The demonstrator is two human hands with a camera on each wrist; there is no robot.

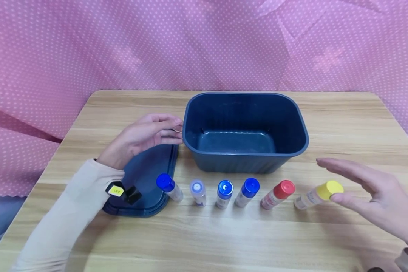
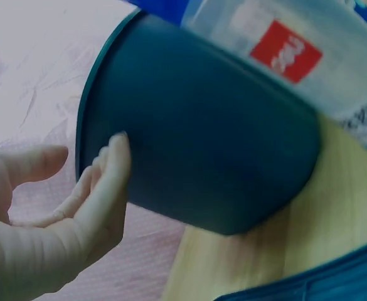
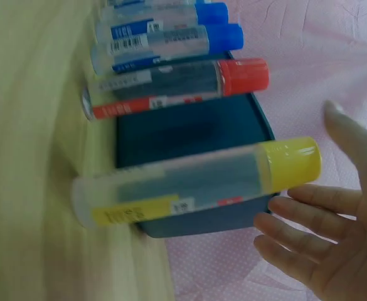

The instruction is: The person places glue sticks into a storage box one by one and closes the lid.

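My left hand (image 1: 146,132) is at the left wall of a dark blue plastic bin (image 1: 234,162), fingers loosely extended; whether they touch it I cannot tell. Beneath that wrist lies a dark blue lid (image 1: 142,177). On the right, my right hand (image 1: 377,192) has its thumb and fingers spread beside a clear tube-shaped bottle with a yellow cap (image 1: 330,190). The right wrist view shows a gap between the palm and this yellow-capped bottle (image 3: 196,182). To its left stands a red-capped bottle (image 1: 278,193).
Further left in the row stand several clear bottles with blue caps (image 1: 246,192) and one with a pale cap (image 1: 198,192). The wooden table (image 1: 224,241) ends at a pink dotted cloth (image 1: 204,45) behind the bin.
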